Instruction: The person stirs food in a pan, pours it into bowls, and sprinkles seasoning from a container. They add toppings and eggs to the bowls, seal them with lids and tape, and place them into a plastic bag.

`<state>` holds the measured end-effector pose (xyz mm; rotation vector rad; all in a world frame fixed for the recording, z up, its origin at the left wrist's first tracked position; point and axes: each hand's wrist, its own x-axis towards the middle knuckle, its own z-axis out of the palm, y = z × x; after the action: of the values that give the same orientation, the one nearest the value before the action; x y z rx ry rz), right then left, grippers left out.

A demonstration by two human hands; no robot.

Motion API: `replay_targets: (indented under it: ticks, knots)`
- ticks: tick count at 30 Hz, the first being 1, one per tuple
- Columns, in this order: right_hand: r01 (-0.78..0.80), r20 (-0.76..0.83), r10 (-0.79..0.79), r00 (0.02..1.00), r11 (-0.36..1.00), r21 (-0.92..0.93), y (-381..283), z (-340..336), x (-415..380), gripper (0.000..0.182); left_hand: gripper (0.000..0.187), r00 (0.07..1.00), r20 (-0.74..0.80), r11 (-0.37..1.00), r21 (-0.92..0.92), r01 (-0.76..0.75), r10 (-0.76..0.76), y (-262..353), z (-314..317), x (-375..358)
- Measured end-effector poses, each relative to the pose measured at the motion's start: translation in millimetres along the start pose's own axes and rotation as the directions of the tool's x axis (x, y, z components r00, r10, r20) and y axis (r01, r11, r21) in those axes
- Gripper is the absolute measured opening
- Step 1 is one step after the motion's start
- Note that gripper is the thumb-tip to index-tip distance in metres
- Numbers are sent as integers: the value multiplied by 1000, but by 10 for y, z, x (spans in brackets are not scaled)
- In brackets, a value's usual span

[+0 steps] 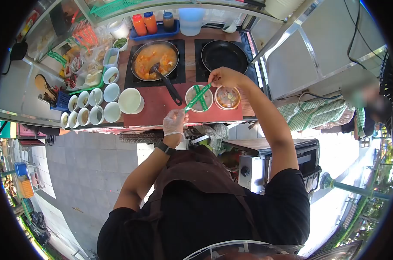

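Note:
A green printed strip (191, 104) is stretched diagonally across a round lidded bowl (190, 92). Another green strip crosses the same lid, making an X. My left hand (174, 122), in a clear plastic glove, pinches the lower end of the strip at the bowl's near-left edge. At the upper end, my right hand (226, 78) is bare and closed on the strip beyond the rim. Just right of it stands a second round bowl (227, 97) with orange-brown food showing inside. Both bowls rest on a dark red mat (157, 117).
A pan of orange stew (146, 60) with a black ladle (170, 89) steams behind the mat. A black frying pan (224, 55) stands at right. Several white cups (112, 112) line the left, beside a large white tub (130, 100). Sauce bottles (150, 24) stand at the back.

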<state>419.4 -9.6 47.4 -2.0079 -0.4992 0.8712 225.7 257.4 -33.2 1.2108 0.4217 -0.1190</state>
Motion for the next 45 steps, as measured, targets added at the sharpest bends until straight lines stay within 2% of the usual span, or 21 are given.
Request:
replay_targets:
  ticks: [5, 11, 13, 16, 19, 22, 24, 25, 28, 29, 31, 32, 33, 34, 35, 36, 38, 39, 43, 44, 45]
  knots:
    - [40, 24, -44, 999, 990, 132, 220, -71, 124, 10, 24, 1000, 11, 1000, 5, -9, 9, -6, 14, 14]
    - [44, -48, -43, 998, 999, 28, 251, -82, 159, 11, 23, 1000, 14, 1000, 29, -12, 12, -48, 14, 86]
    - [38, -126, -58, 990, 987, -156, 210, -50, 164, 8, 22, 1000, 19, 1000, 20, -13, 13, -89, 19, 133]
    - [53, -165, -103, 981, 957, -284, 149, 63, 182, 8, 20, 1000, -10, 999, 20, 30, -30, -152, 43, 206]
    - [85, -130, -132, 983, 944, -318, 124, 194, 238, 11, 21, 997, 19, 997, 6, 81, -81, -180, 86, 270]
    - [100, -108, -144, 984, 934, -342, 126, 285, 299, 13, 24, 1000, 24, 999, -34, 19, -18, -211, 125, 320]
    - [74, -130, -122, 984, 942, -328, 124, 284, 310, 16, 41, 1000, 17, 998, 65, -21, 20, -170, 139, 305]
    - [48, -151, -100, 983, 949, -312, 127, 299, 301, 18, 41, 1000, 18, 998, 67, -16, 15, -123, 151, 273]
    - [88, -163, -180, 970, 886, -456, 184, 341, 342, 16, 52, 993, -48, 871, 486, -67, 104, -32, 133, 252]
    - [84, -159, -171, 972, 892, -444, 226, 340, 342, 16, 52, 995, -53, 869, 492, -52, 90, -60, 98, 254]
    - [108, -196, -188, 962, 927, -359, 204, 251, 279, 17, 55, 905, -34, 630, 729, -267, 423, -38, 71, 221]
    - [72, -318, -222, 922, 904, -422, 171, 234, 236, 23, 53, 944, -68, 690, 699, -187, 324, 56, 41, 152]
    - [72, -315, -221, 923, 903, -424, 128, 196, 188, 23, 53, 944, -70, 693, 697, -185, 323, 54, 37, 116]
    - [92, -316, -180, 931, 957, -275, 94, 180, 128, 25, 53, 976, -98, 943, 291, -160, 196, 37, 22, 65]
    - [105, -311, -136, 941, 988, -115, 67, 209, 71, 28, 53, 996, -65, 981, -177, -76, 65, 22, 0, 6]
    - [103, -310, -133, 942, 989, -111, 2, 290, 40, 28, 53, 998, 28, 958, -281, 61, -55, 174, 31, -73]
    - [36, -228, -127, 965, 929, -367, -158, 444, 45, 33, 52, 993, 46, 945, -304, 121, -112, 285, 170, -130]
    - [39, -233, -133, 963, 928, -371, -165, 454, 58, 33, 52, 984, 64, 928, -328, 180, -168, 311, 218, -134]
    - [43, -267, -126, 956, 954, -297, 120, 347, 204, 31, 50, 984, 126, 958, -242, 154, -126, 142, 124, -50]
    - [135, -251, -197, 948, 961, -243, 347, 279, 296, 32, 39, 995, 64, 991, -105, 85, -78, 115, 117, -70]
    - [224, -240, -266, 934, 956, -188, 483, 247, 305, 34, 39, 993, 80, 991, -98, 92, -84, 170, 119, -122]
